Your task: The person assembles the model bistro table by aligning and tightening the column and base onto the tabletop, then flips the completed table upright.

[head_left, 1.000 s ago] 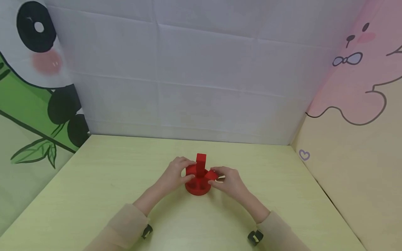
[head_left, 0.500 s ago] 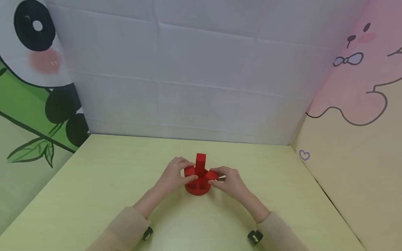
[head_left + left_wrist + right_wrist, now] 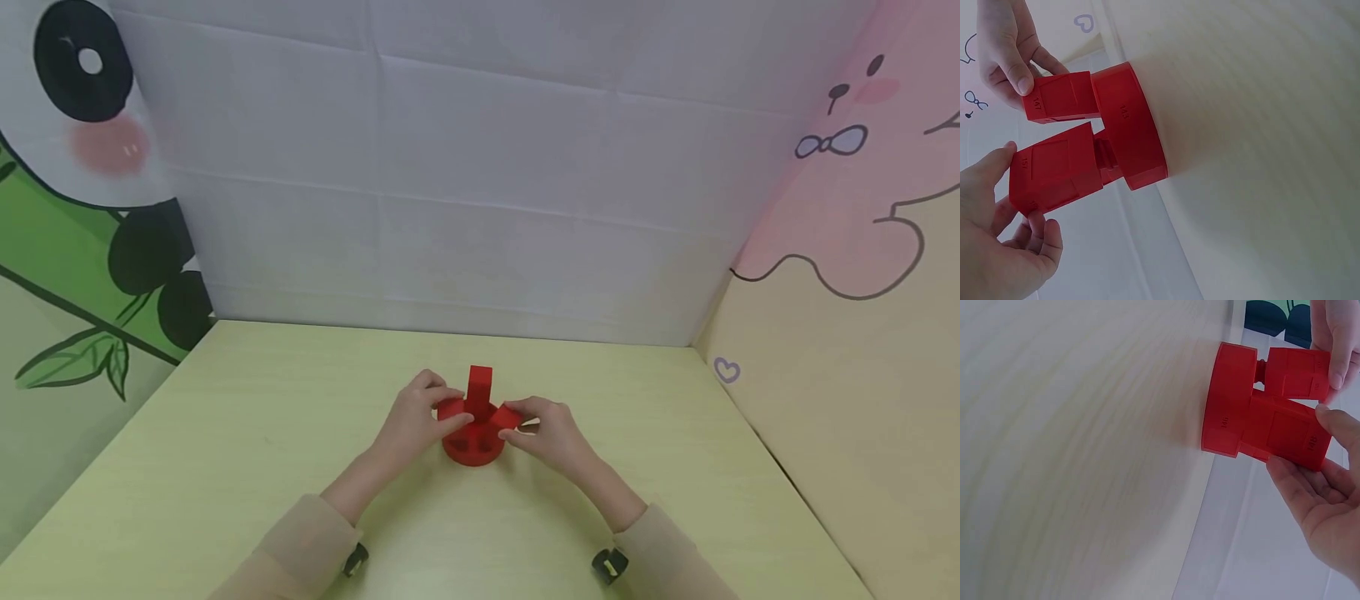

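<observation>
A red round base (image 3: 472, 454) with hollows in its top stands on the table. My left hand (image 3: 412, 417) pinches a red block (image 3: 1054, 169) between thumb and fingers at the base's left side. A narrower red piece shows between that block and the base in the left wrist view. My right hand (image 3: 551, 433) pinches another red block (image 3: 1288, 431) at the right side, its lower end right at the base's top. A third red block (image 3: 480, 387) rises upright at the back of the base, between the hands. Raised numbers mark the held blocks and the base.
The pale wooden table (image 3: 480, 533) runs back to a white cloth wall (image 3: 480, 208). A panda-painted panel (image 3: 90, 250) stands on the left, a panel with a pink figure (image 3: 847, 208) on the right. Black wrist straps (image 3: 610, 567) show below both sleeves.
My left thumb has shifted right and up across the front of its block, and that block has moved slightly left and turned. The right hand, its block and the upright block stay nearly still.
</observation>
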A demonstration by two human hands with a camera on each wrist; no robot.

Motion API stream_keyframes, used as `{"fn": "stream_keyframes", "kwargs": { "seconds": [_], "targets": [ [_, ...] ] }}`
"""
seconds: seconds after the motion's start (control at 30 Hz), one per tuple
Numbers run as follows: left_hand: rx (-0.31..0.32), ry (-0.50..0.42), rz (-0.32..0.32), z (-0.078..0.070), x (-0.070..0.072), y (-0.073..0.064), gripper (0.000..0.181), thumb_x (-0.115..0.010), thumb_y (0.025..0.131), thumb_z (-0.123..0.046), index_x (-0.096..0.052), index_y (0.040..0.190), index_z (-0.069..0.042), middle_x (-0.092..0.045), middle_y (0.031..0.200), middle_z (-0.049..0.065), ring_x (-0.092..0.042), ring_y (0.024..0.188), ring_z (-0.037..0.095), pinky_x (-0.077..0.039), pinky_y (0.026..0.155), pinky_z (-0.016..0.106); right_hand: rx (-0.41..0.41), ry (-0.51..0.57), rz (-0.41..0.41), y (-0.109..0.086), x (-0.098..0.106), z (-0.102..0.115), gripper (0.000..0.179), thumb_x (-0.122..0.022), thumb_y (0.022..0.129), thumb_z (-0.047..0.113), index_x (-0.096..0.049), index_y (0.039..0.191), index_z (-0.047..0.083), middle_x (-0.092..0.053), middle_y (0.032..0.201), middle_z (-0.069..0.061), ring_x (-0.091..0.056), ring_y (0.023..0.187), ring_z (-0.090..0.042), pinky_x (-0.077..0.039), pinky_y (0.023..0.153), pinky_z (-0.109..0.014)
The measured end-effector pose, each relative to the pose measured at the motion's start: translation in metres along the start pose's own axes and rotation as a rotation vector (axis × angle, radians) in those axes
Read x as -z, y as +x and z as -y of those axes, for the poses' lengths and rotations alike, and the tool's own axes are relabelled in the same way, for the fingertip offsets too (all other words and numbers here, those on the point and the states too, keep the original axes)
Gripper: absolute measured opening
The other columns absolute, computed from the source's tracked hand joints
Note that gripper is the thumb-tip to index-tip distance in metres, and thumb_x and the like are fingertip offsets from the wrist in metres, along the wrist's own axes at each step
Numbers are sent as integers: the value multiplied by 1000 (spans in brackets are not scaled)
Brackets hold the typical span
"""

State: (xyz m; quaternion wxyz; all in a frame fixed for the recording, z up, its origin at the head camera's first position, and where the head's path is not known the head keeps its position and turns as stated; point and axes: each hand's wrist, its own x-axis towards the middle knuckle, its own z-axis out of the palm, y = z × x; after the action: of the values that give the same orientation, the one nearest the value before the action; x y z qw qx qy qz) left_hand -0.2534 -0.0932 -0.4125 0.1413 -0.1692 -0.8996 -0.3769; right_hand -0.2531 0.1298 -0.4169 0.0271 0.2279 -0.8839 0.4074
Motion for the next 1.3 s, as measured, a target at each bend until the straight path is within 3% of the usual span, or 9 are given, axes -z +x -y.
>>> {"fn": "stream_keyframes", "kwargs": {
  "seconds": [0.2,0.37,0.67,0.8,1.03,1.17,1.3],
  "targets": [
    [-66,-9,15,4,5,1,36,-74,72,-24,-65,104,-12,-51,98,-2,-51,83,12,-50,66,24,13,8,-1,1,0,1,39,-72,75,18,-62,110,5,-64,96,-2,-62,82,-14,-52,66,-19],
    [-110,-24,26,11,9,3,39,-74,72,-22,-62,108,-11,-52,101,-3,-53,83,10,-50,69,22,17,16,-3,2,0,1,37,-72,74,16,-62,109,5,-64,97,-2,-62,81,-13,-52,66,-19],
    [-242,-32,104,19,13,7,36,-68,76,-7,-59,110,-14,-56,109,-4,-55,97,10,-49,80,26,11,26,2,1,3,2,38,-72,74,17,-62,109,4,-64,97,-3,-62,82,-16,-52,67,-20],
    [-267,-34,135,21,13,10,39,-67,76,-3,-58,113,-13,-57,110,-4,-54,101,11,-48,84,29,5,23,3,0,3,2,39,-72,74,18,-62,109,5,-64,98,-3,-62,82,-14,-52,67,-20],
    [-226,-41,158,18,14,11,36,-65,80,-10,-56,114,-12,-55,112,-4,-51,106,13,-45,89,32,7,-2,9,2,1,-3,40,-72,74,20,-62,110,7,-64,98,-1,-61,82,-12,-52,66,-19],
    [-139,-22,86,13,11,10,40,-67,79,-26,-55,116,-13,-53,114,-1,-51,106,17,-46,88,35,6,8,13,3,1,-4,40,-72,74,20,-62,110,7,-64,98,-1,-61,83,-12,-52,67,-19],
    [-1,-6,2,8,5,10,47,-69,75,-36,-54,113,-13,-53,108,0,-53,95,18,-48,75,30,18,19,7,2,0,-4,41,-72,74,20,-61,110,5,-64,98,-3,-62,83,-15,-52,67,-20]
  ]
}}
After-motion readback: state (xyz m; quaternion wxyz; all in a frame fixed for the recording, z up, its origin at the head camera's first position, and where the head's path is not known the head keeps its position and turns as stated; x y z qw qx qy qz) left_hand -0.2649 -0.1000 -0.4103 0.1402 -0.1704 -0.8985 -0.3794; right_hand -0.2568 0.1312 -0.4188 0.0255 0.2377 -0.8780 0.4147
